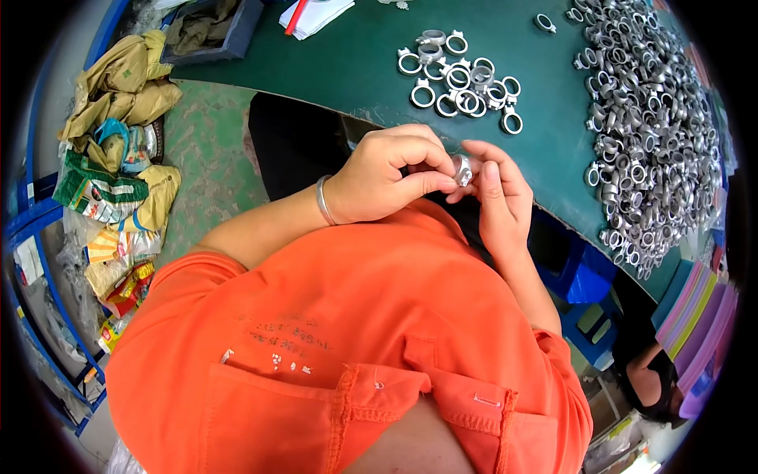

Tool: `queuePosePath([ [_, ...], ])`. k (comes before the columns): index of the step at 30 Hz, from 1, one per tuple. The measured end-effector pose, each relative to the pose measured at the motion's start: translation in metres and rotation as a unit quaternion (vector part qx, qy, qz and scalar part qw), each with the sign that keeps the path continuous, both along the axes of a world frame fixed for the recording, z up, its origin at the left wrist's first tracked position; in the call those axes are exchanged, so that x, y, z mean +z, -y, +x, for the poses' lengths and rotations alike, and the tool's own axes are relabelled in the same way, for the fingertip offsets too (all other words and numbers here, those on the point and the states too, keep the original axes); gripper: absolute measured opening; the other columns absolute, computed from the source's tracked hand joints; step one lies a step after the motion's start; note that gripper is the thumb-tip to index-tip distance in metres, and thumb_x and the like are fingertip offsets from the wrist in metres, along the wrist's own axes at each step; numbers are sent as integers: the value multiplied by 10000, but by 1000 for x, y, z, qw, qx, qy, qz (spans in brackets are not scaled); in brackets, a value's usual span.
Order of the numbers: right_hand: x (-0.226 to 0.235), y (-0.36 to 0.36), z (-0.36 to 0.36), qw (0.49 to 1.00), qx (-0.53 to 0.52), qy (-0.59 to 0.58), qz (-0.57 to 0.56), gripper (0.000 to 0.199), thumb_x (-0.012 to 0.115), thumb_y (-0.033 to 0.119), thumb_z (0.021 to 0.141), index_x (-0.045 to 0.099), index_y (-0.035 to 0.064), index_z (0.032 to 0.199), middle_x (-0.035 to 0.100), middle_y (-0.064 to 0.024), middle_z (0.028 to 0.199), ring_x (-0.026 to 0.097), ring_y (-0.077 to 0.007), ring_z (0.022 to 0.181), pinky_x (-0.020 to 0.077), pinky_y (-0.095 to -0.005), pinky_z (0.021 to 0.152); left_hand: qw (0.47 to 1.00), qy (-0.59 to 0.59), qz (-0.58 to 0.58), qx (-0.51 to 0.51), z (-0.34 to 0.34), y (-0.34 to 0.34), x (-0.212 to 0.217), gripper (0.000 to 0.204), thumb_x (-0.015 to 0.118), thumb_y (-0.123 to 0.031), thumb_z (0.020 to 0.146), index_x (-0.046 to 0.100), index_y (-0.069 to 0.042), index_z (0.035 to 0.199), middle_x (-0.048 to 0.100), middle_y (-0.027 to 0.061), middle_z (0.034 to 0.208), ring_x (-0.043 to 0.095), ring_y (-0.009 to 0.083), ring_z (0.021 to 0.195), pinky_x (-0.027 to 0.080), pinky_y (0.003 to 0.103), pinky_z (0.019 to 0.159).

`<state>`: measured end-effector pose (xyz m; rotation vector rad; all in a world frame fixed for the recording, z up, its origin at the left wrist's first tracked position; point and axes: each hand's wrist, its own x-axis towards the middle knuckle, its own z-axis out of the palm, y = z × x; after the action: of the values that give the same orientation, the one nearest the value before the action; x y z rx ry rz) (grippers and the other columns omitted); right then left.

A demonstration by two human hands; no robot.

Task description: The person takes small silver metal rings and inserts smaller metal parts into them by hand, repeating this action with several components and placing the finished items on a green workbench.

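Observation:
A small silver metal ring [463,170] with a lug sits between my two hands, just off the near edge of the green table [347,47]. My left hand [395,172], a metal bangle [323,200] on its wrist, pinches the ring between thumb and fingers. On the other side my right hand [504,193] has its fingers and thumb curled around the ring, steadying it. Part of the ring is hidden by the fingers. Beyond my hands lies a loose group of similar rings [423,95] on the tabletop.
A large heap of metal rings [647,134] covers the table's right side, with a single ring [545,23] beside it. At the far left stand a grey bin [225,43] with cloth and white paper [324,16]. Sacks [118,95] lie left; a blue stool [588,272] stands right.

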<state>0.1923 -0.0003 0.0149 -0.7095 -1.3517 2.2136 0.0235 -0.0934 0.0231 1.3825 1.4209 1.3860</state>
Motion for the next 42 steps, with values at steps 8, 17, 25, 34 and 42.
queuePosePath([
  [8, -16, 0, -4, 984, -24, -174, -27, 398, 627, -144, 782, 489, -11, 1130, 540, -192, 1207, 579, -224, 1058, 502, -343, 907, 953, 283, -102, 26, -3, 11, -6, 169, 641, 24, 848, 550, 11, 990, 631, 90, 928, 635, 141, 818, 524, 242, 694],
  [17, -4, 0, -1, 943, 48, -21, 329, 208, 577, -130, 749, 594, -2, 913, 612, -162, 1105, 613, -241, 979, 505, -319, 821, 938, 321, -132, -14, -8, 15, -8, 204, 663, 59, 815, 573, 37, 996, 620, 93, 973, 633, 133, 865, 533, 242, 737],
  [25, -11, -48, -4, 698, -124, 257, 656, 161, 676, 8, 754, 608, 17, 900, 560, -126, 916, 526, -310, 837, 434, -384, 730, 987, -67, -139, 42, -16, 15, -9, 146, 672, 26, 788, 648, 14, 932, 620, 70, 915, 631, 115, 757, 516, 213, 658],
  [34, 0, -21, -1, 981, -49, 14, 188, 56, 629, -21, 838, 604, 4, 882, 516, -77, 1015, 533, -122, 852, 452, -241, 741, 984, 118, -136, 10, -4, -3, -2, 92, 665, 2, 832, 654, 32, 918, 616, 54, 912, 598, 86, 781, 491, 200, 671],
  [42, -6, -13, -4, 949, -33, -18, 312, 116, 618, -17, 853, 595, -5, 966, 554, -110, 1087, 566, -149, 911, 484, -256, 750, 995, 92, -43, -23, -4, -11, 3, 86, 687, 22, 796, 654, 20, 876, 619, 64, 897, 602, 120, 783, 487, 228, 681],
])
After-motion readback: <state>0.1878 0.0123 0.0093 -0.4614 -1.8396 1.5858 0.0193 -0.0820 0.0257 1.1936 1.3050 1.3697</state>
